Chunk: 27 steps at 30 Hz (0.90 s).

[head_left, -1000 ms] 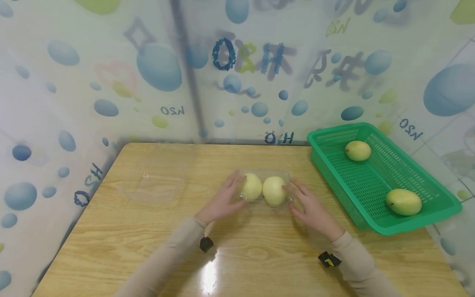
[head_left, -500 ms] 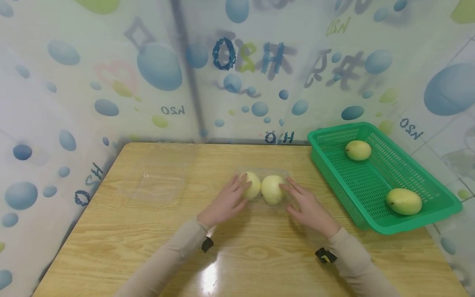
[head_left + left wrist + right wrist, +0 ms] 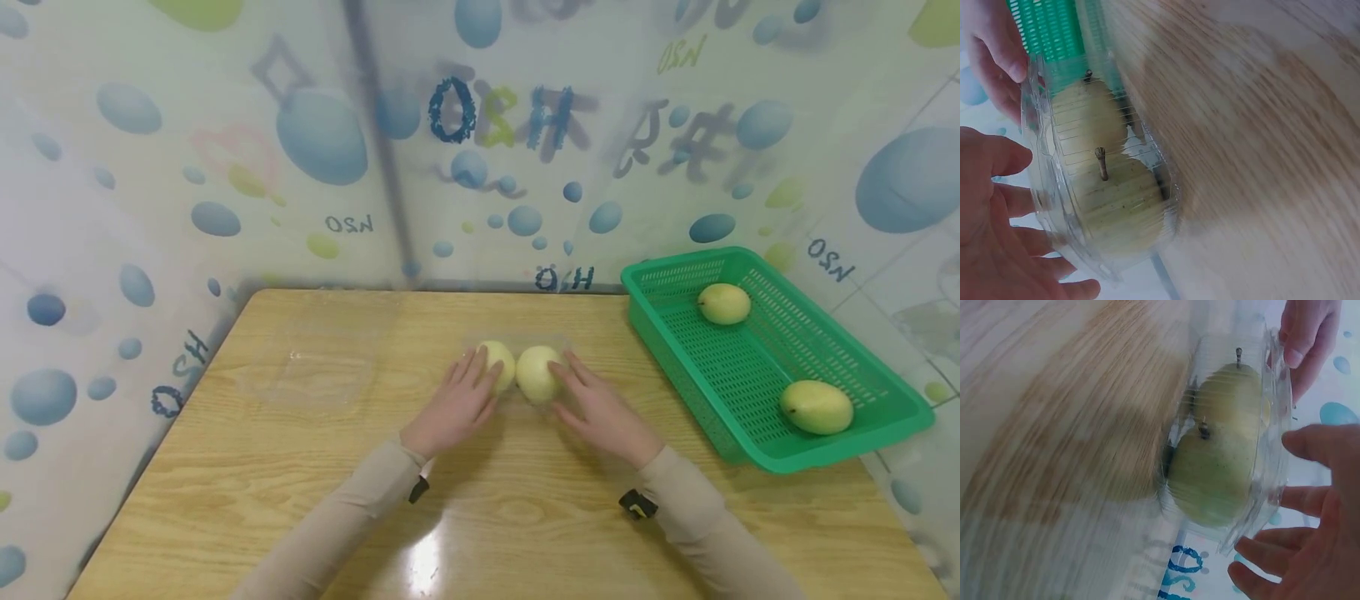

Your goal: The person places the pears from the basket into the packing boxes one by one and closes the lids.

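Observation:
Two pale yellow pears point(image 3: 538, 373) point(image 3: 1119, 206) with short brown stems sit side by side inside a clear, ribbed plastic box point(image 3: 1063, 181) on the table. My left hand point(image 3: 456, 400) lies over the box's left end, fingers spread and nearly straight across its top. At the opposite end my right hand point(image 3: 603, 412) rests likewise, its fingertips over the right pear in the head view. Both wrist views show the thumb and fingers right at the box's upper rim point(image 3: 1279, 462).
A green slotted basket point(image 3: 682, 367) at the right holds two more yellow pears, one at the back point(image 3: 724, 304) and one in front point(image 3: 816, 407). Another clear plastic container point(image 3: 322, 354) lies at the table's back left. A patterned wall point(image 3: 300, 242) rises behind the wooden table point(image 3: 495, 525).
The box with its pears has shifted left and slightly away from me. Both hands have moved with it, the right hand more, and their fingers now reach further over its top.

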Each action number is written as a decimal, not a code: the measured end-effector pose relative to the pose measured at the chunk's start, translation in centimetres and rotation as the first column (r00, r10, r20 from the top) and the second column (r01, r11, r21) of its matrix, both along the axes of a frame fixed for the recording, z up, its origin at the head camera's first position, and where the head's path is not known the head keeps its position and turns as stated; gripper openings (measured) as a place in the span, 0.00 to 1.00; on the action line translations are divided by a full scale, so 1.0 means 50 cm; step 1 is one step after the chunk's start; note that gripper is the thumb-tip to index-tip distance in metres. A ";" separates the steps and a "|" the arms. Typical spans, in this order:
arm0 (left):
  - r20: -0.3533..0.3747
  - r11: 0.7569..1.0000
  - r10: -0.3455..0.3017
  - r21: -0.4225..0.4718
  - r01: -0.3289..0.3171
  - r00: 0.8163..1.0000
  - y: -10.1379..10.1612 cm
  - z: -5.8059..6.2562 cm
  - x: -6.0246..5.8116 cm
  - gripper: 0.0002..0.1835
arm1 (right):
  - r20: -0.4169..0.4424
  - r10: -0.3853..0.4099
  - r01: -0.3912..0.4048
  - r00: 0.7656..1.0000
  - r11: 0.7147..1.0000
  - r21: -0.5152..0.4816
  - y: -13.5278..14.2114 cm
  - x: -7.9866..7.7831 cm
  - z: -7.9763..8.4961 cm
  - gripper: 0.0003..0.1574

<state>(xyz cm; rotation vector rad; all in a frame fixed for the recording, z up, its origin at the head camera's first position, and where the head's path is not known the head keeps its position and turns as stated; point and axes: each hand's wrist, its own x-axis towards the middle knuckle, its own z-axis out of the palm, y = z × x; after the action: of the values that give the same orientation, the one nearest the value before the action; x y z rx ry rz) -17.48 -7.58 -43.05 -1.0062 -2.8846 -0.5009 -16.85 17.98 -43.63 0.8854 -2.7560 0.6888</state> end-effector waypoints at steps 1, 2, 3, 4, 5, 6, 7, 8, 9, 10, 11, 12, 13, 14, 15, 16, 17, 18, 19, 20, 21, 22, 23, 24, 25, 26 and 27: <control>-0.005 1.000 0.006 -0.018 -0.006 1.000 -0.001 0.000 -0.001 0.28 | -0.017 -0.007 0.007 1.000 1.000 0.010 -0.004 -0.002 0.000 0.38; -0.018 0.999 0.010 -0.037 -0.010 1.000 -0.001 -0.001 -0.002 0.28 | -0.031 -0.013 0.014 0.999 1.000 0.021 -0.007 -0.004 -0.001 0.38; -0.027 0.998 0.014 -0.054 -0.015 1.000 -0.002 -0.001 -0.003 0.29 | -0.042 -0.022 0.024 0.999 0.999 0.037 -0.011 -0.005 -0.002 0.38; -0.037 0.997 0.017 -0.073 -0.020 0.999 -0.002 -0.001 -0.005 0.29 | -0.050 -0.031 0.034 0.998 0.998 0.061 -0.014 -0.007 -0.002 0.38; -0.049 0.996 0.019 -0.083 -0.023 0.999 -0.003 -0.001 -0.006 0.29 | -0.054 -0.040 0.044 0.998 0.995 0.086 -0.017 -0.009 -0.003 0.38; -0.057 0.995 0.022 -0.096 -0.027 0.998 -0.004 -0.002 -0.008 0.30 | -0.053 -0.048 0.054 0.997 0.992 0.114 -0.020 -0.011 -0.002 0.38; -0.062 0.993 0.024 -0.112 -0.031 0.998 -0.005 -0.001 -0.010 0.30 | -0.048 -0.058 0.064 0.997 0.988 0.141 -0.023 -0.013 -0.002 0.38; -0.063 0.992 0.026 -0.120 -0.033 0.998 -0.006 -0.002 -0.012 0.30 | -0.044 -0.067 0.074 0.997 0.983 0.169 -0.026 -0.014 -0.001 0.38; -0.056 0.992 0.028 -0.125 -0.035 0.998 -0.007 -0.002 -0.013 0.31 | -0.042 -0.077 0.084 0.996 0.977 0.196 -0.029 -0.015 0.001 0.38; -0.052 0.991 0.030 -0.131 -0.036 0.998 -0.008 -0.002 -0.015 0.31 | -0.040 -0.085 0.092 0.996 0.972 0.217 -0.032 -0.016 0.002 0.38; -0.046 0.991 0.030 -0.129 -0.036 0.998 -0.009 -0.002 -0.017 0.31 | -0.040 -0.092 0.099 0.995 0.968 0.231 -0.034 -0.017 0.004 0.37; -0.039 0.991 0.032 -0.132 -0.037 0.999 -0.010 -0.001 -0.018 0.31 | -0.041 -0.100 0.107 0.994 0.964 0.244 -0.037 -0.018 0.006 0.37; -0.038 0.990 0.033 -0.138 -0.038 0.999 -0.011 -0.001 -0.020 0.31 | -0.044 -0.106 0.114 0.993 0.960 0.257 -0.040 -0.019 0.009 0.37; -0.034 0.990 0.033 -0.134 -0.037 0.999 -0.012 0.000 -0.022 0.31 | -0.048 -0.111 0.120 0.993 0.955 0.270 -0.043 -0.021 0.011 0.37; -0.035 0.989 0.033 -0.141 -0.038 0.999 -0.013 0.000 -0.023 0.31 | -0.051 -0.113 0.123 0.992 0.950 0.288 -0.046 -0.023 0.014 0.37; -0.043 0.989 0.031 -0.140 -0.036 0.999 -0.013 0.000 -0.025 0.31 | -0.052 -0.113 0.124 0.992 0.943 0.309 -0.050 -0.025 0.017 0.37; -0.044 0.989 0.031 -0.141 -0.037 0.999 -0.014 0.001 -0.027 0.31 | -0.049 -0.113 0.123 0.992 0.936 0.330 -0.054 -0.027 0.019 0.38; -0.047 0.989 0.031 -0.143 -0.037 0.998 -0.014 0.001 -0.029 0.31 | -0.044 -0.110 0.118 0.993 0.929 0.352 -0.059 -0.030 0.021 0.39; -0.051 0.989 0.031 -0.144 -0.038 0.998 -0.014 0.001 -0.031 0.31 | -0.037 -0.106 0.113 0.994 0.922 0.371 -0.063 -0.033 0.022 0.39; -0.053 0.989 0.032 -0.141 -0.039 0.998 -0.014 0.001 -0.034 0.31 | -0.027 -0.103 0.105 0.994 0.918 0.383 -0.067 -0.036 0.024 0.40; -0.054 0.990 0.037 -0.134 -0.044 0.998 -0.014 0.002 -0.036 0.32 | -0.018 -0.100 0.099 0.995 0.914 0.394 -0.071 -0.039 0.024 0.40; -0.052 0.990 0.045 -0.128 -0.051 0.998 -0.014 0.002 -0.038 0.32 | -0.009 -0.095 0.090 0.995 0.914 0.396 -0.075 -0.043 0.023 0.41; -0.045 0.991 0.056 -0.121 -0.061 0.997 -0.014 0.003 -0.040 0.32 | -0.006 -0.088 0.083 0.996 0.917 0.391 -0.078 -0.046 0.022 0.41; -0.036 0.991 0.068 -0.110 -0.072 0.997 -0.014 0.004 -0.042 0.33 | -0.008 -0.081 0.078 0.997 0.921 0.382 -0.081 -0.051 0.020 0.40; -0.030 0.991 0.079 -0.102 -0.082 0.996 -0.014 0.005 -0.043 0.33 | -0.011 -0.073 0.072 0.997 0.927 0.367 -0.084 -0.054 0.020 0.40; -0.023 0.992 0.089 -0.094 -0.090 0.996 -0.015 0.006 -0.045 0.32 | -0.016 -0.064 0.066 0.998 0.934 0.352 -0.087 -0.057 0.018 0.39; -0.018 0.991 0.098 -0.084 -0.099 0.995 -0.015 0.006 -0.046 0.32 | -0.025 -0.053 0.059 0.998 0.940 0.335 -0.089 -0.061 0.016 0.38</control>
<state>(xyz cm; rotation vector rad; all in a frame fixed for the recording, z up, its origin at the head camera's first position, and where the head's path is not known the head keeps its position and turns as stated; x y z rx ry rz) -19.78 -8.36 -42.72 -0.8677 -2.9479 -0.3666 -19.88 13.52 -42.81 0.8608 -2.9210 0.1989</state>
